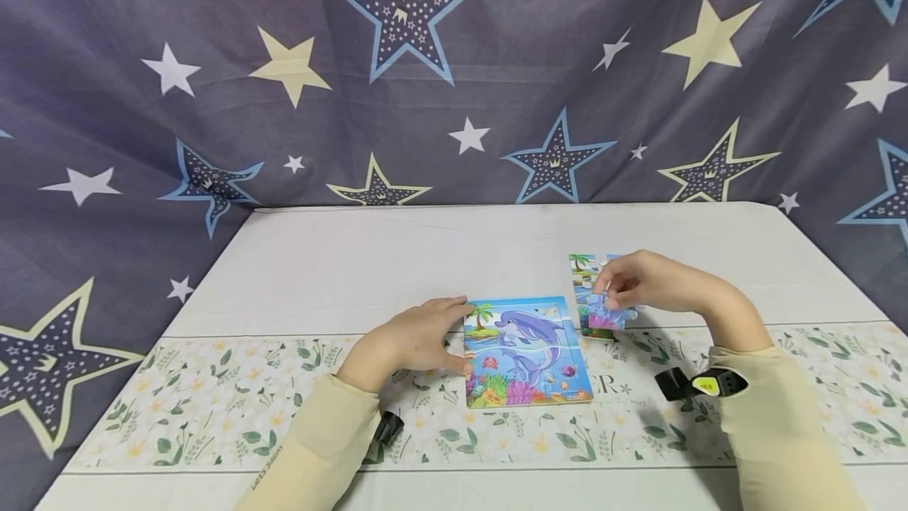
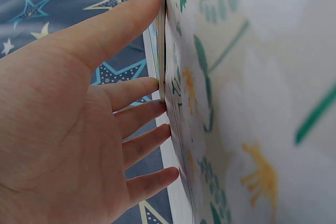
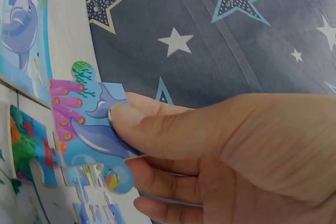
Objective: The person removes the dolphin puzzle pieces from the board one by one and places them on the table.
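A square dolphin puzzle board [image 1: 525, 349], showing a full picture of dolphins, coral and a palm, lies flat on the table. My left hand [image 1: 418, 333] is at its left side; in the left wrist view, the extended thumb [image 2: 121, 22] and fingertips touch the board's edge. To the board's right, my right hand [image 1: 649, 281] pinches a puzzle piece [image 3: 97, 124] between thumb and fingers. Purple-pink coral and part of a dolphin are printed on that piece. Beneath and around it lie other puzzle pieces [image 1: 582, 265], partly hidden by the hand.
A white tablecloth [image 1: 397, 259] with a flowered band [image 1: 284, 393] covers the table. Behind it hangs a dark curtain [image 1: 496, 101] printed with stars. Each wrist wears a black strapped device, the right one [image 1: 709, 383] with a yellow label.
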Demonstrator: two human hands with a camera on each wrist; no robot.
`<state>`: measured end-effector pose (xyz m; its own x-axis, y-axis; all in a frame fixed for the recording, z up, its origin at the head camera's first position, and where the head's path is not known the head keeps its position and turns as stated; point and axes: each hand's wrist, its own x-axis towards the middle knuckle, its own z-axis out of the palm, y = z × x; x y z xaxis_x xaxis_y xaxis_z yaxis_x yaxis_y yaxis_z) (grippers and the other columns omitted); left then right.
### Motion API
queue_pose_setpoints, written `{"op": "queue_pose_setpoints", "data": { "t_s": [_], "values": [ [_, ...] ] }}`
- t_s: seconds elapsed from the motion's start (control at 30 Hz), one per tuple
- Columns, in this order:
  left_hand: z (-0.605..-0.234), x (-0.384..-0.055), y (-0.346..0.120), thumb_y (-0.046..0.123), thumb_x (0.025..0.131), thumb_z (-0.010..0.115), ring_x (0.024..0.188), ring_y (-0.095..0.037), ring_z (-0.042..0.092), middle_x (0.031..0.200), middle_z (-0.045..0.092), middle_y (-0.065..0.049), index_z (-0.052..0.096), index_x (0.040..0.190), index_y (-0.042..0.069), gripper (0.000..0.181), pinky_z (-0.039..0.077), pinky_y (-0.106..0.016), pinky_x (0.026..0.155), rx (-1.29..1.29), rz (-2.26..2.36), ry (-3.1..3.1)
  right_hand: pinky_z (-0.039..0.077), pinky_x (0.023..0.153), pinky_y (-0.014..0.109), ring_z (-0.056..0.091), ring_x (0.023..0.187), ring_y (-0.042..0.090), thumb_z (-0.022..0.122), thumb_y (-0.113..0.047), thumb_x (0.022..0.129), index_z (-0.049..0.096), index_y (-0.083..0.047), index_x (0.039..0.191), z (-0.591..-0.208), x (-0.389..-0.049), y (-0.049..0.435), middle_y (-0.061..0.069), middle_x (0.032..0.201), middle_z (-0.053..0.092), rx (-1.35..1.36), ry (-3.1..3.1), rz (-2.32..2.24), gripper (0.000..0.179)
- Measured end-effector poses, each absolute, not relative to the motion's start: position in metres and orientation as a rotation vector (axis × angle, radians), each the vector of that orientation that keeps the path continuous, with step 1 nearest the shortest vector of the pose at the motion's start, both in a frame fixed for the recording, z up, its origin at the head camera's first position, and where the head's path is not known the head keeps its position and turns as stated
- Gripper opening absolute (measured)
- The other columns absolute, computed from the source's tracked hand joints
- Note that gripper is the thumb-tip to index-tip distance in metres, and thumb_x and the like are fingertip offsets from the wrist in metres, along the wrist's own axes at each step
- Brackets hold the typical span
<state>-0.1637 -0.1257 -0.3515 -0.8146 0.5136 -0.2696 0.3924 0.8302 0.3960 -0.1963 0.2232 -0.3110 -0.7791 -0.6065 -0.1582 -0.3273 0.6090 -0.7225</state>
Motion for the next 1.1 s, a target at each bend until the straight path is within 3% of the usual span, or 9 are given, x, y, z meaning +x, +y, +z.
{"op": "queue_pose_setpoints", "data": {
  "t_s": [0.7, 1.1],
  "values": [
    [-0.353, -0.165, -0.125, 0.044, 0.084, 0.078, 0.149, -0.027, 0.021, 0.163, 0.024, -0.003, 0.034, 0.156, 0.016, 0.089, 0.023, -0.051, 0.118, 0.68, 0.451, 2.646, 0.054, 0.069, 0.028, 0.056, 0.072, 0.011, 0.068, 0.0, 0.091, 0.067, 0.007, 0.103, -0.323, -0.203, 0.254, 0.005, 0.085, 0.067, -0.64, 2.453, -0.989, 0.014],
    [-0.353, -0.164, -0.125, 0.044, 0.084, 0.078, 0.149, -0.027, 0.021, 0.163, 0.024, -0.003, 0.034, 0.156, 0.017, 0.088, 0.024, -0.051, 0.118, 0.675, 0.454, 2.647, 0.052, 0.068, 0.031, 0.055, 0.072, 0.015, 0.072, -0.004, 0.089, 0.069, 0.003, 0.101, -0.334, -0.209, 0.261, 0.002, 0.082, 0.064, -0.58, 2.48, -0.893, 0.014]
  ]
}}
